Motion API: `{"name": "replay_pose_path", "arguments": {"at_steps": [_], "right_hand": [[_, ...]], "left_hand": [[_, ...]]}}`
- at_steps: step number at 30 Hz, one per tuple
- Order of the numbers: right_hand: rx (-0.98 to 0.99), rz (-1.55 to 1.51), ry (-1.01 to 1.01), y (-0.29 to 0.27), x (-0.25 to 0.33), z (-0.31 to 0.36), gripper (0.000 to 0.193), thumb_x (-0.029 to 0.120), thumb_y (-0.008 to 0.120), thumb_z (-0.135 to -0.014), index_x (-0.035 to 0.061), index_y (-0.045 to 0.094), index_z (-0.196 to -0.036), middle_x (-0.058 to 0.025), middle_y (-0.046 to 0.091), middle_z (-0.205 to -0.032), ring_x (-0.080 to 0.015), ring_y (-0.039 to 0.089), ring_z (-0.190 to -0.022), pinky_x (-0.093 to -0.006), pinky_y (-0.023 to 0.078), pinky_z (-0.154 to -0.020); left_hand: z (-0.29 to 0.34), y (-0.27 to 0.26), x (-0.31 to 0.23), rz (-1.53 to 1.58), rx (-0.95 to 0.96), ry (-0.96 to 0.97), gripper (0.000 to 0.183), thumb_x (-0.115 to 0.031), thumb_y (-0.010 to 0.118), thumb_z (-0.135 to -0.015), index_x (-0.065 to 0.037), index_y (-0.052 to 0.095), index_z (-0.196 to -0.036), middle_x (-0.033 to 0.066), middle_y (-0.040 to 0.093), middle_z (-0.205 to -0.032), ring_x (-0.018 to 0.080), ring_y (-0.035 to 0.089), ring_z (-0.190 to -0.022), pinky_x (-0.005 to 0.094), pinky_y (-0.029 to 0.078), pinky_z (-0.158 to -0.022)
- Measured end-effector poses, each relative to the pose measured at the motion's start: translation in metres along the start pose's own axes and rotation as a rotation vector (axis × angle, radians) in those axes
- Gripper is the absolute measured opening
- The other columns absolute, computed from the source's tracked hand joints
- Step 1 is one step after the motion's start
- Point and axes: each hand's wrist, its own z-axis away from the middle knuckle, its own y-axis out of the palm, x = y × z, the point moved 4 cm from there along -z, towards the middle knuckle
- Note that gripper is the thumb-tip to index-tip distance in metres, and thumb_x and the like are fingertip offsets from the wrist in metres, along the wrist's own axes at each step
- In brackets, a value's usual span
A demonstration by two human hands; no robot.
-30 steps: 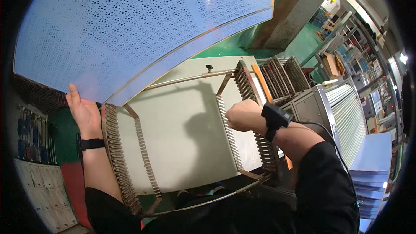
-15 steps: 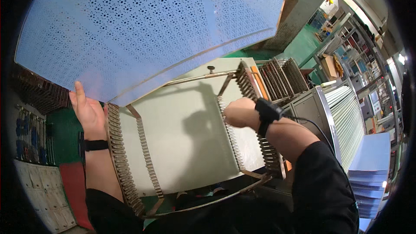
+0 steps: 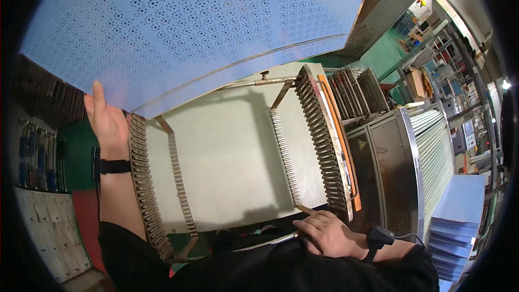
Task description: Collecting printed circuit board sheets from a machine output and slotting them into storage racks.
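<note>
A large blue perforated panel (image 3: 216, 21) stands tilted at the far side, its lower left corner by the slotted metal rack (image 3: 141, 173). My left hand (image 3: 110, 123) is at that corner with fingers stretched upward, seemingly against the panel's lower left edge; part of the fingers is hard to separate from it. The rack has toothed side rails and rests around a pale board or tabletop (image 3: 227, 162). My right hand (image 3: 331, 233) is at the near right of the rack, its fingers bent over the end of the front metal rod (image 3: 270, 240).
An orange strip (image 3: 340, 146) runs along the rack's right side. Beyond it stand more slotted racks (image 3: 359, 92) and a metal cabinet (image 3: 392, 167). Blue sheets (image 3: 457, 211) are stacked at the right. Pale boxes or drawers (image 3: 51, 227) and a red surface (image 3: 88, 221) lie at the left.
My right hand has moved from above the rack's right inner rail toward me, down to the front rod. My left hand stays at the panel's corner.
</note>
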Motion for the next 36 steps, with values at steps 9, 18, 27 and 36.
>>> {"name": "replay_pose_path", "arguments": {"at_steps": [9,18,27,36], "right_hand": [[0.120,-0.208,-0.356,-0.034,0.003,-0.003,0.027,0.010,0.062,-0.084,0.0036,0.062,-0.111,-0.0221,0.056,-0.131,-0.0396,0.057,-0.122,-0.0458,0.050,-0.101],[-0.761,0.280,-0.028,-0.149,-0.079,-0.227,0.044,0.032,0.062,-0.092,0.0012,0.054,-0.122,-0.0215,0.066,-0.108,-0.0405,0.063,-0.101,-0.0483,0.050,-0.088],[-0.449,0.245,0.487,-0.151,-0.121,-0.318,0.045,0.033,0.051,-0.096,-0.0041,0.058,-0.120,-0.0306,0.065,-0.108,-0.0434,0.064,-0.102,-0.0503,0.050,-0.089],[-0.363,-0.170,0.109,-0.177,-0.131,-0.299,0.034,0.003,0.050,-0.089,-0.0018,0.062,-0.121,-0.0157,0.071,-0.107,-0.0232,0.068,-0.098,-0.0339,0.053,-0.085]], "left_hand": [[-0.001,-0.007,-0.001,-0.034,0.011,-0.005,0.041,-0.026,0.053,-0.105,0.000,0.046,-0.135,0.0130,0.053,-0.136,0.0240,0.051,-0.124,0.0423,0.038,-0.110],[-0.003,-0.015,0.003,0.057,-0.046,-0.013,0.046,-0.023,0.060,-0.101,-0.003,0.041,-0.138,0.0131,0.050,-0.138,0.0264,0.050,-0.126,0.0482,0.039,-0.109],[-0.002,-0.006,-0.001,0.073,-0.099,0.026,0.045,-0.020,0.059,-0.101,-0.004,0.042,-0.139,0.0120,0.051,-0.138,0.0258,0.049,-0.126,0.0473,0.039,-0.109],[-0.003,-0.007,0.001,0.062,0.026,0.046,0.043,-0.020,0.050,-0.105,-0.005,0.039,-0.144,0.0123,0.047,-0.144,0.0263,0.047,-0.130,0.0468,0.039,-0.110]]}}
